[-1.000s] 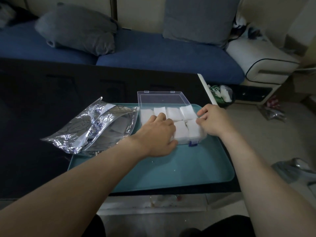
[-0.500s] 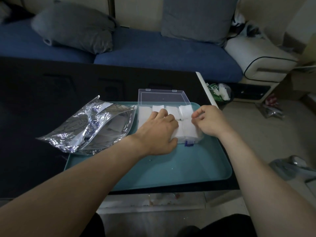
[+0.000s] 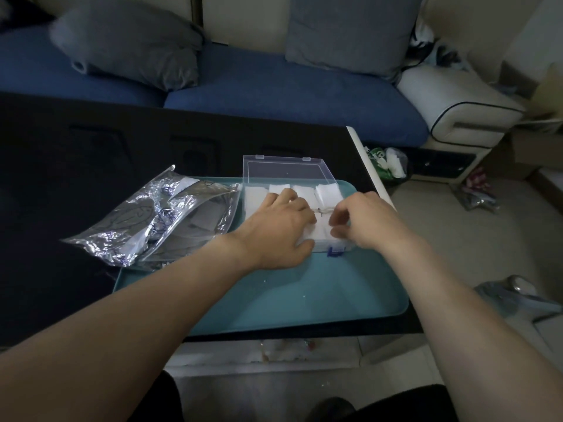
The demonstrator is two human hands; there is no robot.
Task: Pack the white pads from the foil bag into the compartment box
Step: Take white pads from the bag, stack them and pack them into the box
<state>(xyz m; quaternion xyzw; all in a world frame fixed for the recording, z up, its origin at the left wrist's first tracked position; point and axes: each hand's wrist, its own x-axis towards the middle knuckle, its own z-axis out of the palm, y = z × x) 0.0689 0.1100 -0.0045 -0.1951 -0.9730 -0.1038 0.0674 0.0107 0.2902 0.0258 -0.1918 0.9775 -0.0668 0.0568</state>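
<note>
A clear compartment box (image 3: 304, 214) sits on the far part of a teal tray (image 3: 274, 300), which lies on a dark bench (image 3: 76, 178). The box's clear lid (image 3: 283, 170) is swung open toward the far side and stands tilted up behind the compartments. White pads (image 3: 327, 193) fill the far row of compartments, and more show in the near row between the two hands. The left hand (image 3: 278, 229) lies palm down over the left and middle part of the box, its fingers (image 3: 286, 196) fairly straight and spread across the pads, with the thumb reaching along the near edge of the box. The right hand (image 3: 362, 223) rests over the right near part of the box; its fingers (image 3: 338, 219) are curled inward over the pads there, but whether they actually pinch a pad cannot be told, since the fingertips are blurred and partly hidden. A small blue latch (image 3: 334, 253) shows on the near wall of the box between the hands. The crumpled foil bag (image 3: 158, 217) lies to the left of the box, half on the tray's left edge and half on the bench, just beside the box. Beyond the bench stands a blue sofa (image 3: 274, 83) with grey cushions (image 3: 131, 41).
</note>
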